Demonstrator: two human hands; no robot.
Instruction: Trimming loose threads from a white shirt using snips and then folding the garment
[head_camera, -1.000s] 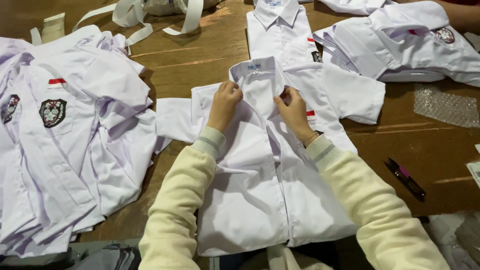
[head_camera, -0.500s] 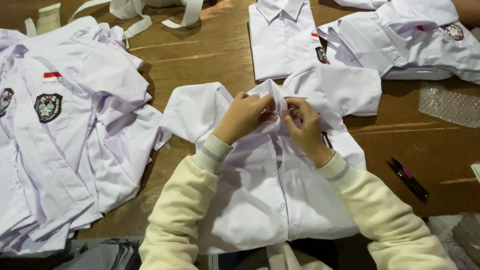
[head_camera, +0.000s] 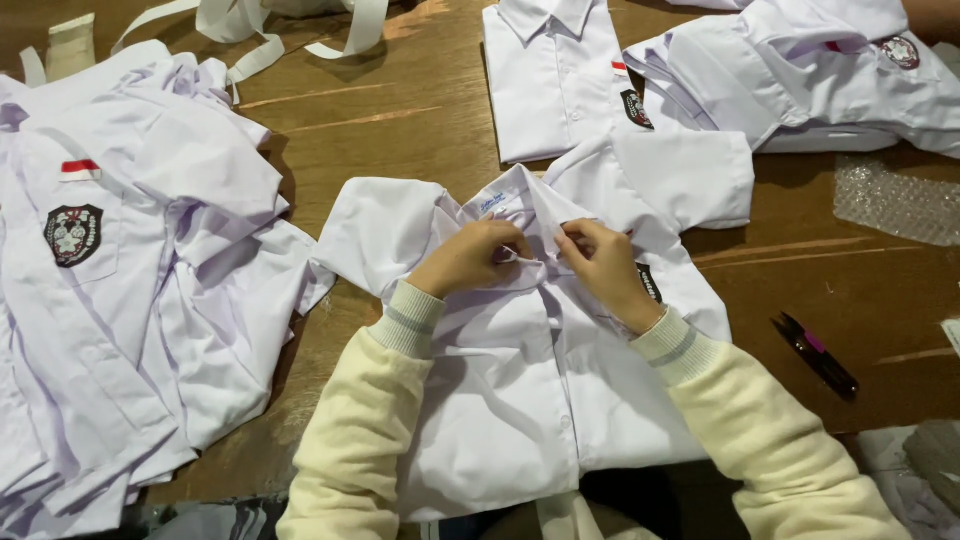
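A white short-sleeved shirt (head_camera: 520, 400) lies face up on the wooden table (head_camera: 400, 120), collar pointing away from me. My left hand (head_camera: 468, 258) pinches the fabric just below the collar on the left side of the front opening. My right hand (head_camera: 606, 268) grips the opposite edge of the opening, fingertips almost touching the left hand. Both wrists wear cream knitted sleeves. A dark badge on the shirt's chest pocket peeks out beside my right wrist.
A loose pile of white shirts (head_camera: 110, 270) with dark crests fills the left. A folded shirt (head_camera: 560, 70) and more shirts (head_camera: 800, 70) lie at the back. Thread snips (head_camera: 815, 353) rest at right, bubble wrap (head_camera: 895, 200) behind them, white strips (head_camera: 250, 25) at the back left.
My hands have come together from the two collar tips to the middle of the shirt front under the collar. The shirt has slid slightly toward me.
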